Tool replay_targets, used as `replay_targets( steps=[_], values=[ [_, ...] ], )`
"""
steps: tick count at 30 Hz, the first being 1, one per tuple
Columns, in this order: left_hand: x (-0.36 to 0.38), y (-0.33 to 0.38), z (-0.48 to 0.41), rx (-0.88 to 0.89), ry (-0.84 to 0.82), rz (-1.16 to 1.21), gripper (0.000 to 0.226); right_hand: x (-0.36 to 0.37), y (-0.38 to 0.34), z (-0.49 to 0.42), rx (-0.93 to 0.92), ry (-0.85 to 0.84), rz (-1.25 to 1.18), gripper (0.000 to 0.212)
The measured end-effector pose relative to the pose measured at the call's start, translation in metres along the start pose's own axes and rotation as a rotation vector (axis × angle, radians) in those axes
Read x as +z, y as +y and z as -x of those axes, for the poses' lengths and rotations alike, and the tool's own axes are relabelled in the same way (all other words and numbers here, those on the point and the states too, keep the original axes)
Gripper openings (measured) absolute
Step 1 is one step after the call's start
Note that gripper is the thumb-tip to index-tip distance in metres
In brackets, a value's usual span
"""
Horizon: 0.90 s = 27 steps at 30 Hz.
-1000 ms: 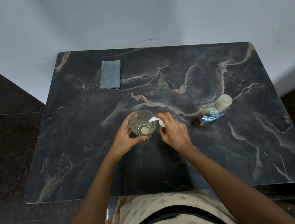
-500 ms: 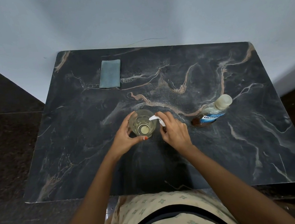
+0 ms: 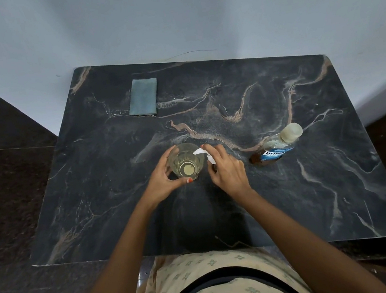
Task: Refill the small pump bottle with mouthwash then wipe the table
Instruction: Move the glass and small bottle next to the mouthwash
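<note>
1. Left hand (image 3: 164, 176): I observed it clamped on the glass (image 3: 186, 161), with the thumb on the near side of the wall and the fingers wrapped round the left and far sides. The glass stood upright on the counter (image 3: 313, 180), near the middle and slightly left of centre. It held a shallow layer of pale yellow liquid.

2. Right hand (image 3: 226, 169): I observed it closed round the small pump bottle (image 3: 211, 160), just to the right of the glass. The hand covered most of the bottle, so I could not tell its fill level. The forefinger lay over the top of the white pump head. The white nozzle (image 3: 198, 151) pointed left and reached over the rim of the glass.

3. Mouthwash bottle (image 3: 277, 147): it stood on the counter to the right of the right hand, apart from it. It was clear plastic with a blue label, a pale cap (image 3: 291, 131) fitted on top and dark amber liquid low in the body.

4. Cloth (image 3: 143, 96): a grey-blue folded cloth lay flat at the far left of the counter, well apart from both hands.

5. Surroundings: the counter was dark stone with pale and tan veining. Its far edge met a plain light wall (image 3: 171, 15). Dark floor (image 3: 10, 193) showed to the left.
</note>
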<state>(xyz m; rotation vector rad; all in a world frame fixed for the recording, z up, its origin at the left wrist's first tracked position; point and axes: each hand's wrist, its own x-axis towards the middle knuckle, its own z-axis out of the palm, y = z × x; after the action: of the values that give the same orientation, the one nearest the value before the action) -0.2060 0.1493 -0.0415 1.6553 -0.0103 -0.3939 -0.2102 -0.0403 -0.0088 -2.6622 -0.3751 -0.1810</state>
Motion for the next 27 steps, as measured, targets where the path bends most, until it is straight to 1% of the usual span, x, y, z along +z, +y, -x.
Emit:
replay_targets(
  steps=[3, 5, 7, 10, 12, 15, 19, 20, 24, 27],
  values=[
    [0.0001, -0.0006, -0.0003, 0.000, 0.007, 0.001, 0.087, 0.0003, 0.0007, 0.0001, 0.003, 0.004, -0.013, 0.045],
    [0.0006, -0.0014, -0.0008, 0.005, 0.010, 0.004, 0.087, 0.0012, 0.0009, 0.0007, 0.001, 0.007, -0.012, 0.041],
    [0.0010, -0.0026, -0.0014, 0.013, 0.011, 0.010, 0.087, 0.0024, 0.0006, 0.0009, 0.007, 0.018, -0.012, 0.047],
    [0.0010, -0.0032, -0.0014, 0.019, 0.009, 0.009, 0.087, 0.0025, 0.0004, 0.0006, 0.008, 0.020, -0.015, 0.062],
    [0.0010, -0.0027, -0.0014, 0.020, 0.009, 0.002, 0.086, 0.0020, 0.0006, 0.0008, -0.005, 0.032, -0.012, 0.065],
    [0.0015, -0.0018, -0.0011, 0.020, 0.012, 0.010, 0.086, 0.0013, 0.0007, -0.0003, 0.009, 0.025, -0.028, 0.059],
    [0.0016, -0.0010, -0.0008, 0.016, 0.013, 0.016, 0.087, 0.0018, 0.0023, -0.0001, -0.003, 0.028, -0.032, 0.042],
    [0.0014, -0.0009, -0.0008, 0.016, 0.012, 0.012, 0.087, 0.0024, 0.0026, 0.0002, -0.005, 0.026, -0.032, 0.040],
    [0.0008, -0.0009, -0.0007, 0.012, 0.009, 0.006, 0.088, 0.0034, 0.0028, 0.0007, 0.019, 0.010, -0.034, 0.056],
    [0.0010, -0.0005, -0.0008, 0.008, 0.008, 0.003, 0.088, 0.0031, 0.0027, 0.0014, 0.005, 0.010, -0.023, 0.061]
  ],
)
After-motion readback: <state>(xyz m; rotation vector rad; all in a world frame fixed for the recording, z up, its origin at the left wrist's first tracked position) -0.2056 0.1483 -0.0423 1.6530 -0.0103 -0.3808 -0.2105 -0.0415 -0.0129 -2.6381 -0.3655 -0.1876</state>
